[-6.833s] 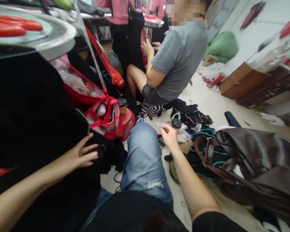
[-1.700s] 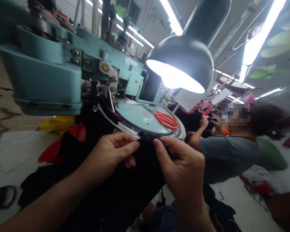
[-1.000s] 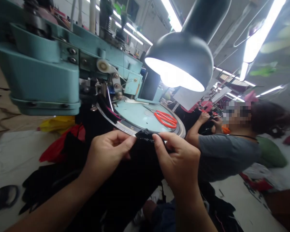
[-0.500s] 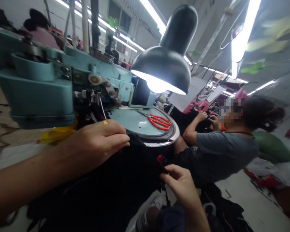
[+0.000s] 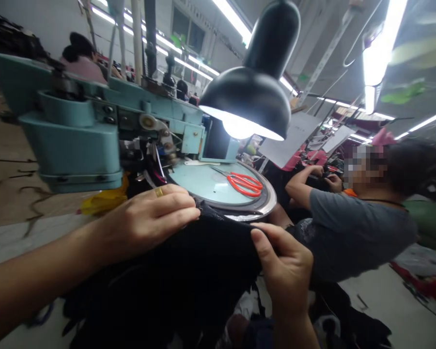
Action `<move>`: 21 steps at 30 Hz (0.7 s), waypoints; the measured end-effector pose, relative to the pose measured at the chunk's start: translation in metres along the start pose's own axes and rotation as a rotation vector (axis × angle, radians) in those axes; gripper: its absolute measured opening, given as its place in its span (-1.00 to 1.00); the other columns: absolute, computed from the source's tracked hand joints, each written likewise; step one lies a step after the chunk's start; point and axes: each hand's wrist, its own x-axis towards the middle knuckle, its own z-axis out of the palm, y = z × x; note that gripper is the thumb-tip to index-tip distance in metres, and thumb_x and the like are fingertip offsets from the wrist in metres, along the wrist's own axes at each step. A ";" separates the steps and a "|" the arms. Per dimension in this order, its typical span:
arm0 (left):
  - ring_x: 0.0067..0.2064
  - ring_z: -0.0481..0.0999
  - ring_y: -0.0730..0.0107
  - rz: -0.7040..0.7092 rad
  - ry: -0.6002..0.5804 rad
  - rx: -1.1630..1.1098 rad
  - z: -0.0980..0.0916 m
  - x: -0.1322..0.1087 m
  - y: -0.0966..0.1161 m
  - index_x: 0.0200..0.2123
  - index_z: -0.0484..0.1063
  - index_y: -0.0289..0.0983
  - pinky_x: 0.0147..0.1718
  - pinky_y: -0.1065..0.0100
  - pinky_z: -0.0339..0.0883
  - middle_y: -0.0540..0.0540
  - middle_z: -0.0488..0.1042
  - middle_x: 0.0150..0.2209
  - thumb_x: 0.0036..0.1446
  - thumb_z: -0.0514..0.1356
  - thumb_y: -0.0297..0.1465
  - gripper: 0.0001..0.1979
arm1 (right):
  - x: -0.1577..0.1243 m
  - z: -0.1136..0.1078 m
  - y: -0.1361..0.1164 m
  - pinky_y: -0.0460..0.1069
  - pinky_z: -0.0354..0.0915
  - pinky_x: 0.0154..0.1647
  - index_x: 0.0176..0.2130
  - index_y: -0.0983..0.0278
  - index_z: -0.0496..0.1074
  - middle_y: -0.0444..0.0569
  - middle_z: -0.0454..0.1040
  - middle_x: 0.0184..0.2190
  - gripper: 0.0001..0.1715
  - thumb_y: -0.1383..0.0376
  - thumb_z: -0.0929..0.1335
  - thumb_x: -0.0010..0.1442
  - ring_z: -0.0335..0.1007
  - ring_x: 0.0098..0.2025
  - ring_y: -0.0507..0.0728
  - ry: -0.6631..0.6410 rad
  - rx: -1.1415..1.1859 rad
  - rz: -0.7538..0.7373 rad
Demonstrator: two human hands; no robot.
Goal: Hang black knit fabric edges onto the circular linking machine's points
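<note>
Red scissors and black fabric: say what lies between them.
In the head view, the teal plate and its metal rim lie between the scissors and the fabric.

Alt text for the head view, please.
The left hand and right hand pinch black knit fabric at the rim of a teal linking machine's dial; red-handled scissors lie on the dial. A co-worker in grey sits to the right.

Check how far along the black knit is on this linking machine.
Looks done: a stretch of the black knit seems already at the head of the teal linking machine. In hand: the left hand and the right hand hold the knit's edge up to the dial rim. Left: the rim's near part shows bare, and most of the knit hangs below it. Exact progress can't be told from here.
</note>
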 end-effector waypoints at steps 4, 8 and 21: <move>-0.07 0.55 0.28 -0.035 -0.013 0.026 -0.001 0.002 0.001 0.01 0.51 -0.29 -0.02 0.27 0.50 -0.16 0.56 -0.14 0.24 0.26 -0.53 -0.73 | 0.007 0.009 -0.004 -0.15 0.37 -0.48 -0.29 0.21 0.65 -0.15 0.60 -0.48 -0.90 0.27 0.46 0.21 0.44 -0.52 0.01 -0.013 -0.014 -0.002; -0.08 0.54 0.25 -0.038 -0.018 0.045 0.001 0.009 0.009 -0.02 0.51 -0.32 -0.07 0.25 0.51 -0.17 0.55 -0.15 0.28 0.20 -0.54 -0.78 | 0.014 0.011 -0.007 -0.13 0.31 -0.51 -0.32 0.25 0.62 -0.14 0.52 -0.54 -0.81 0.19 0.43 0.23 0.35 -0.54 0.01 -0.023 -0.039 0.072; -0.08 0.53 0.40 -0.127 0.018 0.203 -0.014 -0.006 0.008 -0.07 0.50 -0.33 -0.05 0.37 0.46 -0.12 0.55 -0.14 0.21 0.28 -0.61 -0.77 | -0.009 -0.030 0.051 -0.12 0.21 -0.56 -0.45 0.26 0.47 -0.16 0.38 -0.60 -0.64 0.03 0.50 0.07 0.29 -0.56 0.02 -0.364 0.077 0.502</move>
